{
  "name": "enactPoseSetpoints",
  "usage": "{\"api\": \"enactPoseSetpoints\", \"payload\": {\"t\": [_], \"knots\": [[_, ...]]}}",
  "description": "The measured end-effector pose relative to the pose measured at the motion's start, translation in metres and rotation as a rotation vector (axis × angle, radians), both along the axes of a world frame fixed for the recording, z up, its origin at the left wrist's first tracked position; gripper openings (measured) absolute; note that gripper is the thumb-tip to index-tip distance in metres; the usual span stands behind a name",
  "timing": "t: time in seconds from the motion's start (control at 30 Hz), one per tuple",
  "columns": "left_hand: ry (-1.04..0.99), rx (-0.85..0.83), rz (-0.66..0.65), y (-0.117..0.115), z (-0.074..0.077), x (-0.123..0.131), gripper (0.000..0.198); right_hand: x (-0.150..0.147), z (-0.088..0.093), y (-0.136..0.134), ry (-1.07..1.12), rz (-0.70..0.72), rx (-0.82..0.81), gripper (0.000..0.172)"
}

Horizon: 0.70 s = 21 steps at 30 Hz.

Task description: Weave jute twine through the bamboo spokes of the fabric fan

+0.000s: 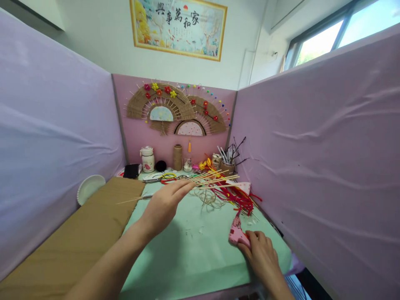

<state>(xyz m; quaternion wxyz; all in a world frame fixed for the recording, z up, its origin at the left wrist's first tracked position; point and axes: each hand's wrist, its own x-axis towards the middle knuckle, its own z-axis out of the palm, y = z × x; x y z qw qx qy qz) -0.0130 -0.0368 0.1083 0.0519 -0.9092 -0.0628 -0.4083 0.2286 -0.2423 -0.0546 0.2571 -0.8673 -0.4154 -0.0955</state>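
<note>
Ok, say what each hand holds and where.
Left hand: thin wooden sticks, pinched near their left ends. Right hand: pink gun-shaped tool, by its near end.

Left hand [164, 206] outstretched, right hand [262, 255] low

Sticks [215, 180] lay over the middle of the bench [193, 246], strips [239, 200] right of them, small item [236, 234] before the strips, cardboard [93, 225] left, plate [90, 187] beside it, spool [178, 157] and jar [148, 159] behind, fans [162, 109] on the wall [137, 139].

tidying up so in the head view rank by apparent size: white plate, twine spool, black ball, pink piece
1. white plate
2. pink piece, nearer the camera, so its rank is unsure
3. twine spool
4. black ball
</note>
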Motion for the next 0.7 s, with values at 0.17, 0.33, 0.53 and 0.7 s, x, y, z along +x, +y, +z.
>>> {"api": "enactPoseSetpoints", "payload": {"t": [0.17, 0.33, 0.53, 0.7], "knots": [[-0.062, 0.104, -0.096, -0.006, -0.032, -0.004, 0.047, -0.027, 0.058, 0.008, 0.207, 0.265, 0.413, 0.033], [-0.062, 0.097, -0.178, -0.014, -0.058, -0.005, 0.048, -0.065, 0.095, 0.031, 0.578, 0.406, 0.740, 0.024], [-0.084, 0.073, -0.199, -0.017, -0.071, -0.008, 0.044, -0.079, 0.081, 0.052, 0.566, 0.486, 0.983, 0.026], [-0.061, 0.077, -0.179, -0.018, -0.073, -0.012, 0.042, -0.068, 0.085, 0.057, 0.459, 0.559, 0.907, 0.029]]}}
